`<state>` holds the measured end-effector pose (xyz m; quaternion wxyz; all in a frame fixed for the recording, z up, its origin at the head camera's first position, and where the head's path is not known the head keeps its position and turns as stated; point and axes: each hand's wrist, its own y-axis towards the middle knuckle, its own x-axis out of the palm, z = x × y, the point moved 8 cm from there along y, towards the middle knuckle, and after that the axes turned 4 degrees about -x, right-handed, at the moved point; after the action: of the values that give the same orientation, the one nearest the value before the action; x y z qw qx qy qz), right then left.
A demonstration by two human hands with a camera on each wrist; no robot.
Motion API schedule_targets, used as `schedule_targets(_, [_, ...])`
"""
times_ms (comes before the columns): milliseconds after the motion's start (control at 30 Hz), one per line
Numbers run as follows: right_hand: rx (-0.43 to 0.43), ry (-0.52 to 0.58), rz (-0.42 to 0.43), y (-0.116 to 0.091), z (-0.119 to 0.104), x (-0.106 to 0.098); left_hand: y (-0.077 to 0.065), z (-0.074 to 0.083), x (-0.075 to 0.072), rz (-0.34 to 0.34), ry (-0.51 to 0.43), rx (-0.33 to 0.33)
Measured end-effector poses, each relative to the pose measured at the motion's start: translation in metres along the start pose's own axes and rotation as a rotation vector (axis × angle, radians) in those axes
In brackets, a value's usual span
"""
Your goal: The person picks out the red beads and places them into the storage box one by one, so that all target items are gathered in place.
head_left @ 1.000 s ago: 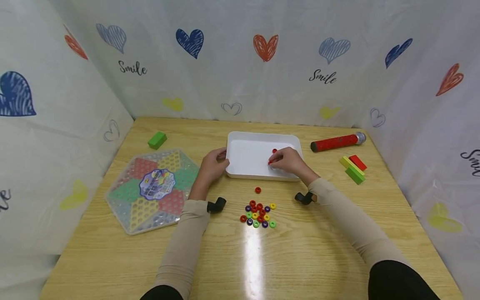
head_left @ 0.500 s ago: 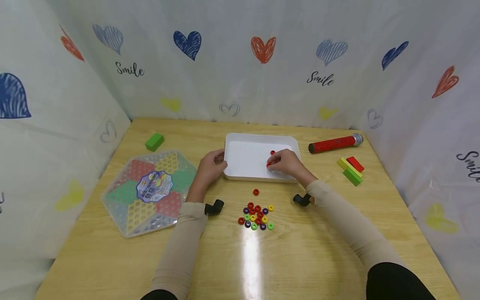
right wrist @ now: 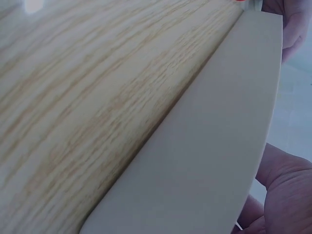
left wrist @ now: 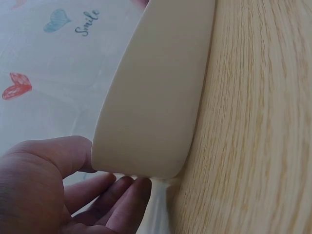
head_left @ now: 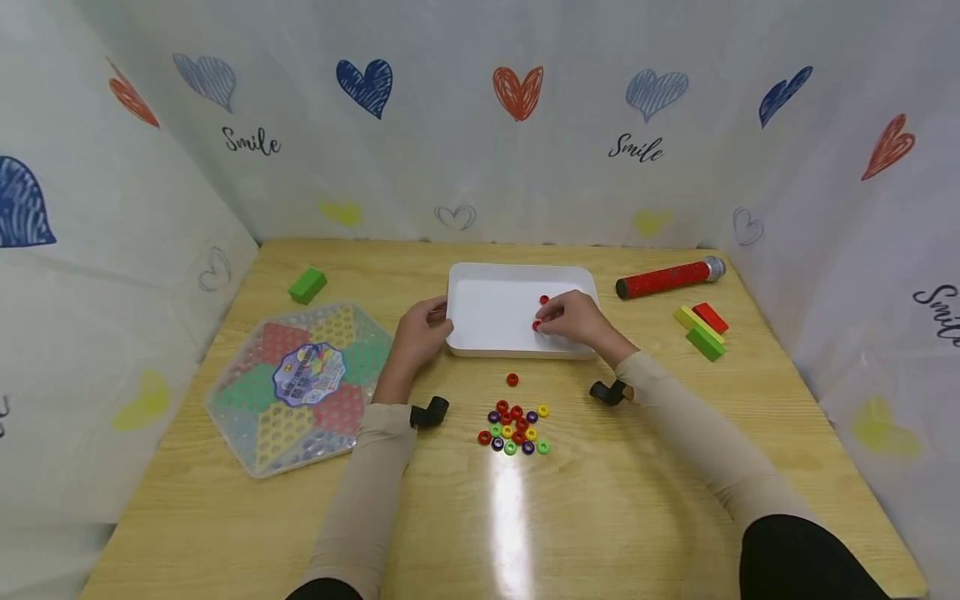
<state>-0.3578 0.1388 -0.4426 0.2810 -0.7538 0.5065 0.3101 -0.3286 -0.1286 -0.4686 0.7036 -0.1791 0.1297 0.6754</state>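
Three cameras around one white tray (head_left: 491,310)

The head view looks forward and down from above the table (head_left: 615,517); it is the farthest and widest. Both wrist views are low and very close, tilted in opposite directions. They face the tray's near wall (left wrist: 151,97) and share it, together with the left hand (left wrist: 36,185).

Tray (right wrist: 195,131): pale near wall, standing on the wood
Right hand (right wrist: 290,195): partly hidden behind that wall, fingertips out of sight
Left hand (right wrist: 295,24): at the tray's left end
Table (right wrist: 87,92): grained, on the near side
Backdrop (right wrist: 296,107): pale, on the far side
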Motion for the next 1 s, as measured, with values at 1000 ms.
schedule_targets(1000, [-0.228, 0.038, -0.031, -0.051, -0.067, 0.011, 0.000, 0.000, -0.003, 0.013, 0.000, 0.000])
